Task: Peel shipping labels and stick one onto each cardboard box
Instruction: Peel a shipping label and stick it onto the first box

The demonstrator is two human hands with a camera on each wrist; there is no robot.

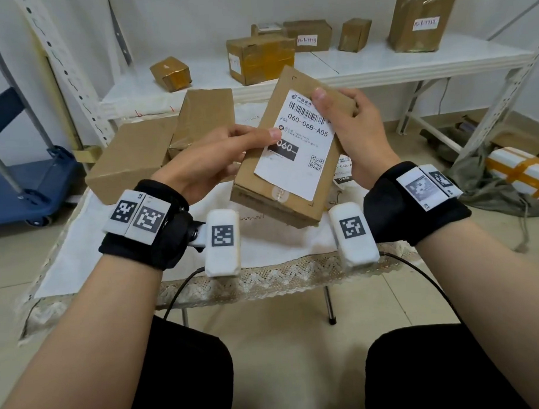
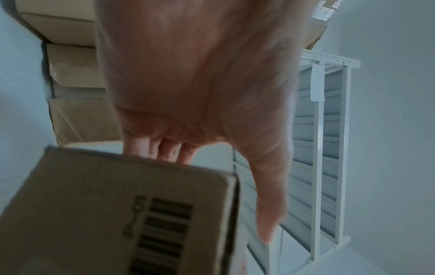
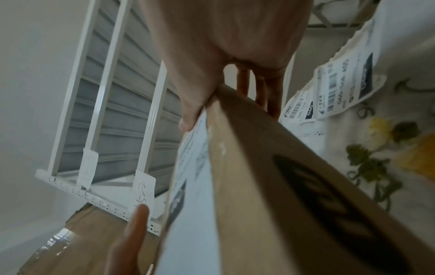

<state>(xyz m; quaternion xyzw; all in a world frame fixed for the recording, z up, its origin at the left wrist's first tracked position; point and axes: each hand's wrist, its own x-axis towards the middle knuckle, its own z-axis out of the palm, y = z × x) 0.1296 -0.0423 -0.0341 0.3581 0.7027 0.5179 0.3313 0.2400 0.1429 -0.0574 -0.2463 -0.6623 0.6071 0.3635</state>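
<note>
Nearest are the person's knees, then the lace-trimmed front edge of the table (image 1: 80, 274), with bare cloth between that edge and the hands. Above the cloth both hands hold a flat box (image 1: 279, 185) in the air, its long axis running from near-left up to far-right, the far end tipped higher and the broad labelled face turned toward the person. The left hand (image 1: 216, 157) grips the left long edge, thumb on the label (image 1: 296, 144) and fingers (image 2: 139, 147) curled behind the box. The right hand (image 1: 348, 129) grips the far-right part, thumb pressed on the label's barcode and fingers (image 3: 263, 93) wrapped round the back. The label lies along the box's length, its near corner close to the box's near edge. Just right of the box, a sheet of loose labels (image 1: 344, 167) lies on the cloth. Behind the left hand two larger boxes (image 1: 130, 161) crowd the table's far-left side. Beyond, a white shelf (image 1: 379, 66) carries several taped parcels (image 1: 262, 59).
</note>
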